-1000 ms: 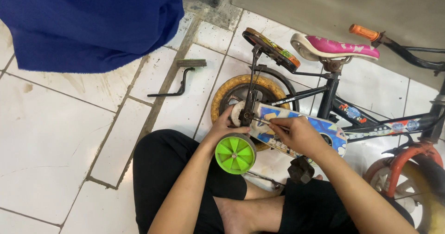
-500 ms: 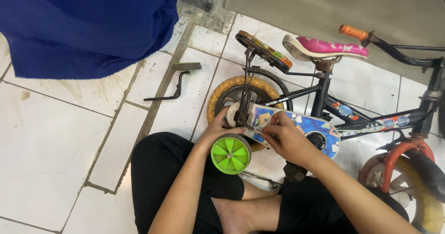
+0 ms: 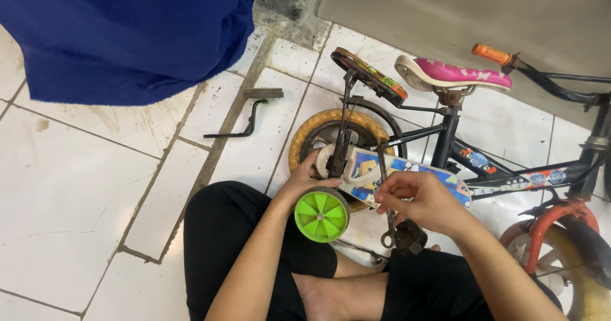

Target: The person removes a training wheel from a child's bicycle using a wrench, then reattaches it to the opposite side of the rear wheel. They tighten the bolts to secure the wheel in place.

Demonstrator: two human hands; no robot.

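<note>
A small child's bicycle (image 3: 458, 143) stands on the tiled floor in front of me, with a pink and white saddle (image 3: 449, 74) and a yellow rear wheel (image 3: 313, 130). My left hand (image 3: 307, 176) grips the rear axle area just above a green training wheel (image 3: 321, 215). My right hand (image 3: 417, 198) holds a metal wrench (image 3: 387, 229) that hangs down beside the printed chain guard (image 3: 394, 171). A black pedal (image 3: 410, 238) sits just below my right hand.
A black crank-shaped metal tool (image 3: 245, 118) lies on the tiles to the left. Blue cloth (image 3: 121, 34) covers the upper left. The bike's front wheel (image 3: 573, 264) is at the right, the orange grip (image 3: 491, 54) above. My crossed legs (image 3: 254, 251) are below.
The view has shifted slightly. My right hand has moved down a little with the wrench; my left hand stays at the rear axle.
</note>
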